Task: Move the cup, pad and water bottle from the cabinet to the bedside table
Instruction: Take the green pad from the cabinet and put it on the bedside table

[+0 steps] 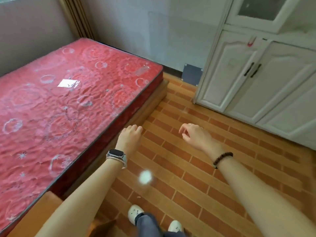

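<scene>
A white cabinet [259, 77] with closed lower doors and dark handles stands at the right, its upper part cut off by the frame. The cup, pad and water bottle are not in view, nor is the bedside table. My left hand [130, 138] hangs over the floor beside the bed's edge, fingers loosely curled, holding nothing. A watch sits on that wrist. My right hand [195, 135] floats to its right above the floor, fingers apart and empty, a bead bracelet on the wrist. Both hands are well short of the cabinet.
A bed with a red patterned mattress [68, 106] on a wooden base fills the left. Brick-patterned floor [196, 177] runs between bed and cabinet. A dark panel [191, 74] leans on the far wall. My legs and white shoes [136, 212] show at the bottom.
</scene>
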Tool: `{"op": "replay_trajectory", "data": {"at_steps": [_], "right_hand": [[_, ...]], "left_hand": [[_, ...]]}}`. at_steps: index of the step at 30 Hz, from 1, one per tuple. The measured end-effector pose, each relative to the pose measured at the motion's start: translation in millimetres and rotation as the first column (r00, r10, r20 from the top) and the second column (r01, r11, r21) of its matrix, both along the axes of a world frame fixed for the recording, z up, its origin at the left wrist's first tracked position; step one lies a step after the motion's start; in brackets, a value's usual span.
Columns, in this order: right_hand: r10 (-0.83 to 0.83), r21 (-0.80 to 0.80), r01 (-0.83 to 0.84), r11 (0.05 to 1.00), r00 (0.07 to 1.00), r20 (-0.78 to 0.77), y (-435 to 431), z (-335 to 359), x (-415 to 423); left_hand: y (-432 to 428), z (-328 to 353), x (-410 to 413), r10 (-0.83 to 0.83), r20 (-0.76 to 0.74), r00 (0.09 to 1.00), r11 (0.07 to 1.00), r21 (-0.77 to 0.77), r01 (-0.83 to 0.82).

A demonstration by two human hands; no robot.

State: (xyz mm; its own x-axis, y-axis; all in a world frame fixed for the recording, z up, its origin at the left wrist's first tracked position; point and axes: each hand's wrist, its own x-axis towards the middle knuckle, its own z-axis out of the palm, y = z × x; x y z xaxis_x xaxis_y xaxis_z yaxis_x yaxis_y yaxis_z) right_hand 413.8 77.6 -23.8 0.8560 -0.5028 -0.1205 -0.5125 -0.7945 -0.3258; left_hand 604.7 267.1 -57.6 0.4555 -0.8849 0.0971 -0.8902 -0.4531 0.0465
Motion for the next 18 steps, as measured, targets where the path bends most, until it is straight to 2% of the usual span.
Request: {"op": "replay_trajectory", "data": {"at_steps": [7,13,18], "right_hand": [[-0.263,-0.004,0.263,0.965,0.965,0.004,-40.6,6.4,-142.1],[-0.467,-0.023,0.468,0.884,0.883,0.042,-62.4,17.0,-238.0],[-0.606,-0.036,0.611,0.791,0.79,0.09,-83.6,17.7,-299.5]], "left_hand": [[-92.9,14.3,-102.2,-0.274,-0.017,0.962,0.96,-0.072,0.272],[-170.9,29.2,-170.5,-0.485,-0.009,0.874,0.871,-0.089,0.483],[-232.0,28.6,-222.9,-0.652,0.0,0.758,0.755,-0.086,0.65]]}}
